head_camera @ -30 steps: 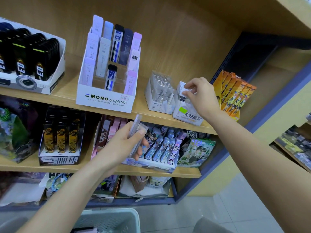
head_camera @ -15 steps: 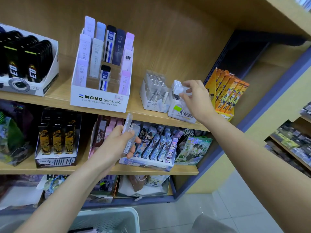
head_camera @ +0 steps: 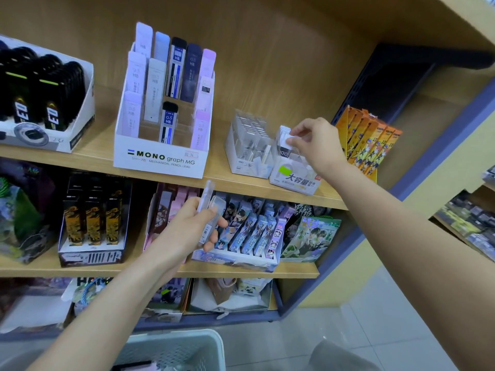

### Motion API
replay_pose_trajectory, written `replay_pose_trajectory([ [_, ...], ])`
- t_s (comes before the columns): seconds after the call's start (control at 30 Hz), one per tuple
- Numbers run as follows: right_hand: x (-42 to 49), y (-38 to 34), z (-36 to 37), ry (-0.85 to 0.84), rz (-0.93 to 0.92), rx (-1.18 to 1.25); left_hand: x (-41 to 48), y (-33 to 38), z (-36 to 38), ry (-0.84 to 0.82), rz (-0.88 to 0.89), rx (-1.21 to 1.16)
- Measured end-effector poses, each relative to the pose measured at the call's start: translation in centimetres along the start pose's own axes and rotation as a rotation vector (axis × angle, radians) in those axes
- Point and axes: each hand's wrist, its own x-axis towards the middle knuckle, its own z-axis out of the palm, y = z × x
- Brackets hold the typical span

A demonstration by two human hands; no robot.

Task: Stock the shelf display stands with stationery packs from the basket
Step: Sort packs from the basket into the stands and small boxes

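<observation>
The right hand (head_camera: 317, 147) is up at the top shelf (head_camera: 93, 156), thumb and forefinger pinched on the upper edge of a small white pack (head_camera: 286, 133). The pack is at this hand's 9 o'clock and stands upright in the white display stand (head_camera: 294, 180). It is pale at the top, with a dark lower part whose print is too blurred to read. The stand has a green sticker and bold dark characters on its front.

The left hand (head_camera: 187, 231) is lower, in front of the middle shelf (head_camera: 241, 271), at about 7 o'clock from the right hand and well apart from it. Its fingers are curled round the clear packs (head_camera: 211, 210). These are slim, see-through cases that stick out of the grip toward 12 o'clock. One has a small striped label near the fingertips. There seem to be two, though I cannot tell the count for certain.

Just beside the display stand, at its 9 o'clock, a second white stand (head_camera: 247, 148) is filled with upright clear cases. Farther toward 9 o'clock is the tall MONO stand (head_camera: 160, 158), with rows of lead cases in white, lilac and dark blue. At the right hand's 3 o'clock, a row of orange packs (head_camera: 371, 140) leans on the shelf.

The basket (head_camera: 176, 349), pale and perforated, is at 6 o'clock along the bottom edge of the view, below the left forearm.
</observation>
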Motion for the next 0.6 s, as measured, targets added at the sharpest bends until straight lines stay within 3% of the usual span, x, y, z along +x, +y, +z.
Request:
replay_pose_trajectory([
  [0.33,-2.7,-0.9,0.8,0.124,-0.125,-0.157,-0.5,-0.1,-0.4,-0.042,0.093,0.029],
  [0.47,-4.6,-2.5,0.4,0.173,-0.201,-0.053,-0.6,0.0,-0.4,-0.044,0.124,0.042],
  [0.53,-6.0,-3.9,0.3,0.106,-0.205,0.052,-0.6,0.0,-0.2,-0.056,0.135,0.059],
  [0.6,-7.6,-5.4,0.7,-0.067,-0.187,0.127,-0.6,-0.1,-0.2,-0.075,0.143,0.078],
])
